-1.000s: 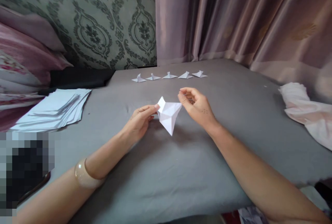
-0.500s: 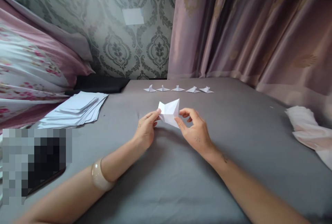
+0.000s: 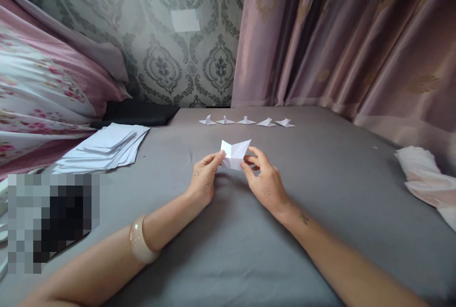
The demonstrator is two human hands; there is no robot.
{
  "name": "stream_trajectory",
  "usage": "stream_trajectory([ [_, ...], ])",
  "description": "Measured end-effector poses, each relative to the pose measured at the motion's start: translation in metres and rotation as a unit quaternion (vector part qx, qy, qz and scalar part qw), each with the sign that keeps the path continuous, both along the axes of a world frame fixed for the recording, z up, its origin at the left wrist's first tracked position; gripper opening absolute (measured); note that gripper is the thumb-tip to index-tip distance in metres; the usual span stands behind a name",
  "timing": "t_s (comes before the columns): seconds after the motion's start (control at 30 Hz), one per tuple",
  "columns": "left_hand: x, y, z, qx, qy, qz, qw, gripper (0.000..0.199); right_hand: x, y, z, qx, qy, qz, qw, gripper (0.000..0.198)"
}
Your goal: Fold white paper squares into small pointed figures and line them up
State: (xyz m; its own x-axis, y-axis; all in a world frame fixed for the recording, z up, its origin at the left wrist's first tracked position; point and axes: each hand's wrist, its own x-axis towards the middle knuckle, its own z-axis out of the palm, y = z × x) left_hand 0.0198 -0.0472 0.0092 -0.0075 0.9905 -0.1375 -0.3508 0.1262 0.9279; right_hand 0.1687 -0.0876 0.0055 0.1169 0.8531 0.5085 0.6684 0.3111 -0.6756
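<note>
A small sheet of white paper [image 3: 236, 153], creased and partly folded with two points standing up, is held between my hands above the grey cloth. My left hand [image 3: 205, 174] pinches its left edge, thumb on the near face. On the other side, my right hand [image 3: 265, 176] has its thumb and fingers closed on the right edge; some of those fingertips are hidden behind the paper. Beyond the hands, several folded white paper figures [image 3: 245, 120] stand in a row.
A stack of white paper sheets [image 3: 107, 148] lies at the left, with a folded black cloth [image 3: 138, 113] behind it. A pixelated dark object [image 3: 67, 217] is at the lower left. Crumpled pale fabric [image 3: 423, 174] lies at the right. Pink curtains [image 3: 302, 36] hang behind.
My right thumb and fingers have closed in on the paper's right edge. The paper has turned slightly, and its right side sits more level. My left hand keeps its pinch.
</note>
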Motion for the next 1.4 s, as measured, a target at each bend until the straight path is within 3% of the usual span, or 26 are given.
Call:
stream_trajectory([
  [0.2, 0.000, -0.003, 0.000, 0.020, 0.040, -0.005, 0.999, 0.028, -0.003, -0.004, 0.001, -0.019, -0.025, 0.020, 0.999, 0.045],
  [0.33, -0.002, -0.002, -0.004, 0.042, 0.053, -0.011, 0.998, 0.029, 0.000, -0.001, -0.002, 0.018, -0.030, 0.039, 0.999, 0.029],
  [0.47, -0.004, -0.002, -0.002, 0.071, 0.047, -0.022, 0.996, 0.037, 0.004, 0.004, -0.006, 0.030, 0.018, 0.042, 0.999, 0.021],
  [0.57, -0.005, -0.002, 0.001, 0.099, 0.089, -0.043, 0.990, 0.027, 0.008, 0.008, -0.007, 0.022, 0.060, 0.039, 0.997, 0.018],
  [0.77, -0.009, -0.003, 0.001, 0.154, 0.190, -0.087, 0.966, 0.025, 0.014, 0.012, -0.006, 0.029, 0.107, 0.044, 0.993, 0.017],
  [1.0, -0.011, 0.000, 0.002, 0.213, 0.211, -0.106, 0.948, 0.016, 0.014, 0.011, -0.002, 0.033, 0.143, 0.079, 0.986, 0.015],
  [1.1, -0.012, 0.000, 0.003, 0.266, 0.243, -0.087, 0.929, 0.009, 0.014, 0.011, -0.001, 0.047, 0.146, 0.091, 0.984, 0.014],
  [1.27, -0.016, 0.001, 0.003, 0.385, 0.311, -0.039, 0.868, 0.006, 0.014, 0.010, 0.001, 0.069, 0.132, 0.110, 0.983, 0.015],
  [1.4, -0.019, 0.003, 0.002, 0.415, 0.349, -0.023, 0.840, 0.005, 0.014, 0.010, 0.002, 0.078, 0.114, 0.108, 0.985, 0.015],
])
